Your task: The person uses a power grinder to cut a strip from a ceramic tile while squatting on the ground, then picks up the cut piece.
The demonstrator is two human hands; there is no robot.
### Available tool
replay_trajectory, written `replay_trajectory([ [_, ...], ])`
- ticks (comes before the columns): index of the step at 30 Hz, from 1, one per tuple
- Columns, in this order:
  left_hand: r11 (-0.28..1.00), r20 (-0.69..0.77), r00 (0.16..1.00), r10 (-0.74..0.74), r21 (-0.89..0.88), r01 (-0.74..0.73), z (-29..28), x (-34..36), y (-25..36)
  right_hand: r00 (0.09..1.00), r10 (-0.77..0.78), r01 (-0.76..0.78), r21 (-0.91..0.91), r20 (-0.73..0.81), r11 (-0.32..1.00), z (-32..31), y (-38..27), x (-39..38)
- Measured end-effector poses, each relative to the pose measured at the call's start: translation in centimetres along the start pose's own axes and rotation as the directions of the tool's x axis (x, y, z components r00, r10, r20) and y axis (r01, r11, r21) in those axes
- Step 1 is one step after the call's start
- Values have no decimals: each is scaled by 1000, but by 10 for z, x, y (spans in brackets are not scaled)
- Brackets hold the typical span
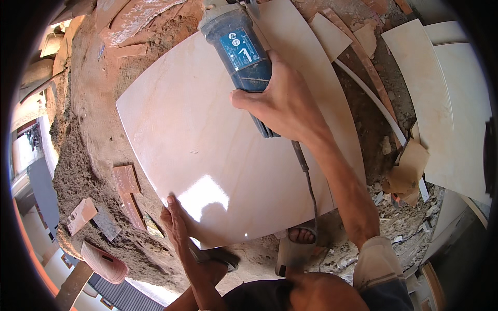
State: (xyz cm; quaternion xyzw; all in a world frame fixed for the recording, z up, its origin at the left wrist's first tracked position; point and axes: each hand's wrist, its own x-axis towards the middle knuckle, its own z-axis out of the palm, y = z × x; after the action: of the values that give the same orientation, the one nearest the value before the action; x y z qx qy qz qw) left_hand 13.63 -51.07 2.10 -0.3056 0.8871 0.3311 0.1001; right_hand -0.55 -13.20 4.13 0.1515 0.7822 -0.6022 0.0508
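Note:
A large glossy cream marble-patterned tile [171,119] lies across the middle of the view, a patch of light reflecting near its lower left. My right hand [277,98] is closed around the blue body of an angle grinder [241,49], held over the tile's upper part; the grinder's head is partly cut off by the top edge, and its black cord [310,192] runs down across the tile toward my foot. My left hand [175,217] grips the tile's lower-left edge, thumb on the top face, with part of the fingers hidden.
More cream tiles [420,93] are at the right, beside offcuts and strips [337,36]. Reddish tile pieces [127,179] and a pink slipper [104,262] lie on rough, rubble-strewn ground [93,129] at the left. My sandalled foot [298,249] is just below the tile.

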Motion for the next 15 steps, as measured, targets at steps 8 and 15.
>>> replay_trajectory([
  [8,989,-85,995,-42,136,53,4,1,2,995,96,-96,3,30,995,4,-1,17],
  [15,998,-126,990,61,26,-58,13,-4,11,983,156,-156,1,93,988,-1,-1,26],
])
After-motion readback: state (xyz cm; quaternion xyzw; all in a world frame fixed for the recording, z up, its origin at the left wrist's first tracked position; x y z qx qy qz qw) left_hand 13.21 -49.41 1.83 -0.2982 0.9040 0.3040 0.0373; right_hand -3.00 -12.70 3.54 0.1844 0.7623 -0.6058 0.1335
